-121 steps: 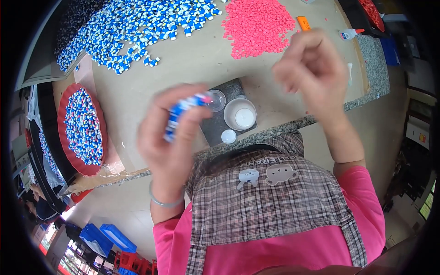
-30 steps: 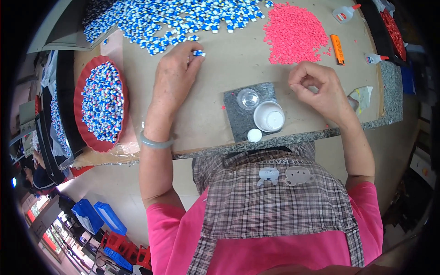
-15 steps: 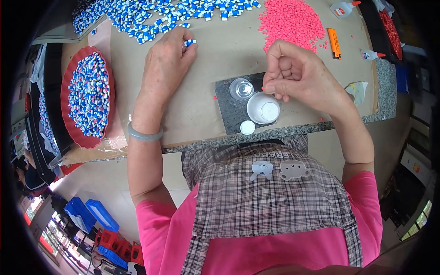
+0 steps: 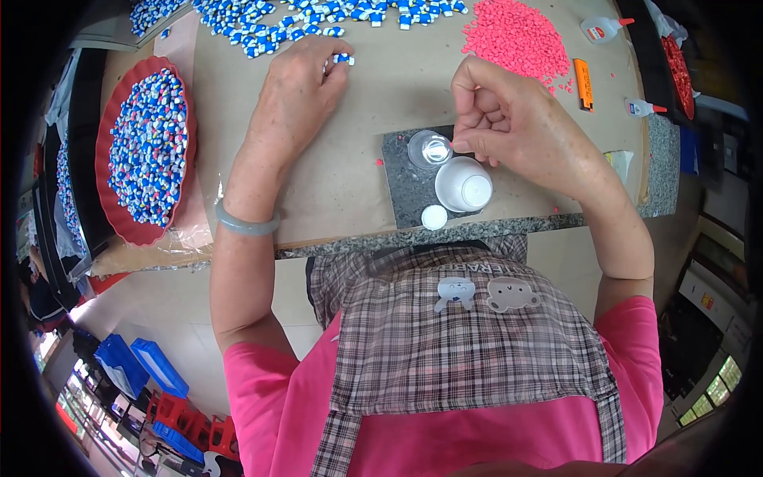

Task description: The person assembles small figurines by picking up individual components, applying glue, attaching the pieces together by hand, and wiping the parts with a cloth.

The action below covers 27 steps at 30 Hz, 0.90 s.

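Observation:
My left hand [image 4: 298, 91] rests on the table at the near edge of the blue-and-white pile. Its thumb and forefinger are closed on a small blue-and-white piece [image 4: 343, 59], partly hidden by the fingers. Above the right rim of a small clear cup [image 4: 429, 149], my right hand [image 4: 517, 131] pinches a tiny pink piece [image 4: 454, 146] between its thumb and forefinger. Just below that hand, an upturned white cup [image 4: 457, 181] stands on a dark stone slab [image 4: 407, 191]. A round white cap [image 4: 434, 217] lies at the slab's near edge.
Blue-and-white pieces [image 4: 278, 30] spread along the far side, beside a heap of pink pieces [image 4: 517, 40]. A red scalloped dish [image 4: 191, 151] full of mixed pieces sits left. Two glue bottles [image 4: 600, 30] and an orange box [image 4: 584, 84] lie at the right.
My right hand has shifted left, from above the white cup toward the clear cup, still pinching the pink piece. My left hand keeps its hold; the whole view has moved slightly.

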Available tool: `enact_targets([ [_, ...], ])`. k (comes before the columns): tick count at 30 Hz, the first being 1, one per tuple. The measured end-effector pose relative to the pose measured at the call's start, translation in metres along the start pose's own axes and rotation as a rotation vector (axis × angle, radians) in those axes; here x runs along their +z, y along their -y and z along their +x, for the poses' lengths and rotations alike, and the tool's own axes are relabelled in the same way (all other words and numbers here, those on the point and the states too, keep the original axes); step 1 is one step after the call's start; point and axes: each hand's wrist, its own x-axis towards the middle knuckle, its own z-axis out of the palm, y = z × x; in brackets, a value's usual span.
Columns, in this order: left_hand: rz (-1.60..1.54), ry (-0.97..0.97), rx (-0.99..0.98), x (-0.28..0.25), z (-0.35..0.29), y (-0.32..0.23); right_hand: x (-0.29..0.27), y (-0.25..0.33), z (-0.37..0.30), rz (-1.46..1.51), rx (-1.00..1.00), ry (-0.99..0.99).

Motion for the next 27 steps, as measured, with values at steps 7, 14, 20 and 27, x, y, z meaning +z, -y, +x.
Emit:
enact_targets([
  [7,-0.009,0.003,0.018,-0.002,0.0,0.002,0.003,0.001,0.002,-0.119,-0.153,-0.057],
  [14,-0.105,0.001,-0.176,-0.017,0.0,-0.014,0.002,0.007,0.001,-0.268,-0.21,-0.046],
  [20,-0.36,-0.041,-0.106,-0.016,-0.008,-0.032,-0.01,0.002,0.0,0.059,-0.113,0.06],
  [27,-0.714,0.067,-0.319,-0.022,-0.019,-0.078,-0.023,-0.027,0.002,0.727,-0.072,0.159],
])
